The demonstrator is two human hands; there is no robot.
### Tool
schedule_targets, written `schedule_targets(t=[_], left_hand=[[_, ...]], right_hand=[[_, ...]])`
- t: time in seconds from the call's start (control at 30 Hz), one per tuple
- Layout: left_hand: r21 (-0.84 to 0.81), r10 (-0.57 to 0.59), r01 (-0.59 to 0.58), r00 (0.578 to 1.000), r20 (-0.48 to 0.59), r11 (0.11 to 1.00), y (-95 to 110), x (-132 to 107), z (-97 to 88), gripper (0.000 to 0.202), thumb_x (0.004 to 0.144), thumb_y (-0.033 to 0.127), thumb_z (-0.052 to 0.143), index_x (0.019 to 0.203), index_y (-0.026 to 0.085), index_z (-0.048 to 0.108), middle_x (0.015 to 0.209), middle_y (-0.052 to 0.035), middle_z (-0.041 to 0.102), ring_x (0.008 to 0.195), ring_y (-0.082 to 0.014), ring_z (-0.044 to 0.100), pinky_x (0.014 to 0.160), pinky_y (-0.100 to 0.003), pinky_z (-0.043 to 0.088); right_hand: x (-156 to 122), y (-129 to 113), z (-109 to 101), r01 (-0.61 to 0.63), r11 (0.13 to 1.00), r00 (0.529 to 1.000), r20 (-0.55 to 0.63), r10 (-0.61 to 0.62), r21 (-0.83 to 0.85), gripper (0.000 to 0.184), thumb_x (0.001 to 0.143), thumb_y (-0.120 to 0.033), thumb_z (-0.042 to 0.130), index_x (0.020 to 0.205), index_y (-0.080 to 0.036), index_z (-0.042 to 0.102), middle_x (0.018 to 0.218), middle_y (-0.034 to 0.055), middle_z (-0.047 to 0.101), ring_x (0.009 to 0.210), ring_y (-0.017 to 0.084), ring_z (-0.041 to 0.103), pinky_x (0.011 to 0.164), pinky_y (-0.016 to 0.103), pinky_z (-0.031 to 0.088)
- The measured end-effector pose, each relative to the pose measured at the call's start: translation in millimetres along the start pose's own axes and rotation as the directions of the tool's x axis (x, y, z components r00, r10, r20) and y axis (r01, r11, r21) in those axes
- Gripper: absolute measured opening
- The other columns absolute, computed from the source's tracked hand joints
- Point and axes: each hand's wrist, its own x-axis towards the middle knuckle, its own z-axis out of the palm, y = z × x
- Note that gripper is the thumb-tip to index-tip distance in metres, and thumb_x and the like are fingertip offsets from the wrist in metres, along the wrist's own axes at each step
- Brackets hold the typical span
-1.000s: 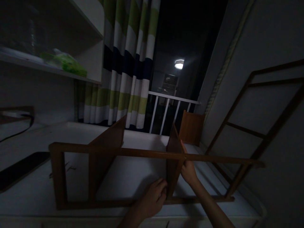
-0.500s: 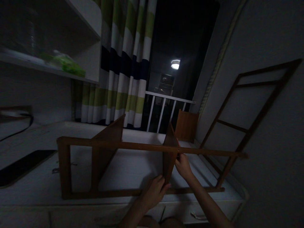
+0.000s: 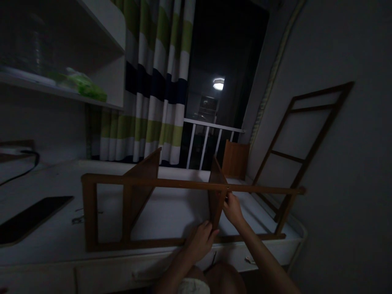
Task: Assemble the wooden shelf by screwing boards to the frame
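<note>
left hand [image 3: 200,241] grips divider panel [image 3: 215,192] low in wooden frame [image 3: 92,212]; right hand [image 3: 232,207] pinches frame's top rail; hold panel square.

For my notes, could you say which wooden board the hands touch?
The right board, met by left hand and right hand; left board and far board stand untouched.

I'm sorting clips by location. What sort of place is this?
Probably a dim room at home, perhaps a bedroom or study: a green, white and navy striped curtain hangs by a white balcony railing, and a brown wooden shelf frame rests on a white desk.
</note>
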Motion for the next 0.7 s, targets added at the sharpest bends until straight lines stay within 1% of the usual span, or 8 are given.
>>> schedule_targets(t=[0.13,0.27,0.37,0.47,0.53,0.6,0.67,0.7], left_hand=[[-0.033,-0.013,0.013,1.0,-0.008,0.999,1.6,-4.1,-5.1,0.029,0.088,0.032,0.029,0.079,0.016,0.051,0.082,-0.0048,0.056,0.075,-0.0147,0.054,0.066,-0.024,0.04],[-0.051,-0.015,0.015,1.0,-0.013,0.999,3.3,-3.7,-8.7,0.029,0.088,0.031,0.028,0.079,0.016,0.051,0.082,-0.0057,0.056,0.076,-0.015,0.054,0.069,-0.025,0.04],[-0.076,-0.019,0.017,0.999,-0.027,0.997,3.5,-3.2,-7.4,0.03,0.088,0.033,0.028,0.077,0.016,0.051,0.08,-0.0053,0.056,0.075,-0.0149,0.054,0.069,-0.025,0.041],[-0.119,-0.027,0.023,0.999,-0.029,0.993,2.2,-5.1,-5.9,0.033,0.087,0.037,0.028,0.076,0.017,0.051,0.078,-0.0049,0.055,0.074,-0.0155,0.053,0.07,-0.027,0.041],[-0.197,-0.045,0.033,0.998,-0.054,0.98,0.9,-5.5,-7.7,0.032,0.086,0.036,0.027,0.082,0.017,0.052,0.083,-0.0056,0.056,0.081,-0.0164,0.052,0.075,-0.029,0.04],[-0.324,-0.091,0.054,0.991,-0.102,0.944,0.1,-1.4,-14.1,0.031,0.086,0.032,0.025,0.092,0.017,0.051,0.087,-0.0052,0.056,0.085,-0.0162,0.051,0.077,-0.028,0.04],[-0.482,-0.166,0.067,0.972,-0.168,0.874,0.7,9.7,-25.8,0.029,0.084,0.029,0.027,0.097,0.017,0.05,0.085,-0.0034,0.056,0.083,-0.0151,0.051,0.072,-0.026,0.041],[-0.56,-0.205,0.057,0.957,-0.206,0.827,1.8,17.9,-33.4,0.028,0.083,0.029,0.03,0.096,0.017,0.051,0.082,-0.0023,0.055,0.079,-0.0142,0.051,0.068,-0.024,0.041]], right_hand=[[-3.7,-4.6,-5.7,0.017,0.999,1.0,0.006,-0.017,-0.045,0.026,0.079,-0.032,0.036,0.092,-0.015,0.051,0.067,0.0039,0.059,0.059,0.016,0.055,0.058,0.025,0.04],[-6.0,-6.6,-8.0,0.012,0.995,1.0,-0.005,-0.013,-0.095,0.027,0.081,-0.033,0.034,0.093,-0.015,0.05,0.066,0.0047,0.058,0.056,0.018,0.055,0.055,0.026,0.039],[-8.2,-5.7,-6.3,0.019,0.994,1.0,-0.008,-0.02,-0.108,0.029,0.082,-0.032,0.032,0.096,-0.014,0.05,0.068,0.0053,0.059,0.059,0.018,0.056,0.056,0.026,0.039],[-11.7,-3.6,-3.2,0.027,0.993,1.0,-0.004,-0.028,-0.113,0.033,0.082,-0.03,0.031,0.105,-0.012,0.047,0.073,0.0064,0.059,0.063,0.018,0.056,0.059,0.027,0.04],[-13.9,-2.3,-1.1,0.032,0.993,0.999,0.001,-0.033,-0.115,0.037,0.082,-0.029,0.03,0.111,-0.011,0.044,0.077,0.0072,0.059,0.068,0.019,0.056,0.062,0.027,0.04],[-15.2,-1.1,0.7,0.038,0.993,0.999,0.007,-0.038,-0.114,0.037,0.082,-0.029,0.03,0.112,-0.011,0.044,0.08,0.0078,0.059,0.072,0.019,0.056,0.065,0.028,0.04],[-15.4,0.0,2.1,0.041,0.993,0.999,0.01,-0.04,-0.111,0.038,0.082,-0.028,0.03,0.112,-0.01,0.044,0.08,0.0079,0.059,0.072,0.019,0.056,0.066,0.028,0.04],[-15.2,0.4,2.5,0.042,0.993,0.999,0.012,-0.041,-0.109,0.038,0.082,-0.028,0.031,0.113,-0.01,0.044,0.08,0.0079,0.059,0.072,0.019,0.056,0.066,0.028,0.041]])
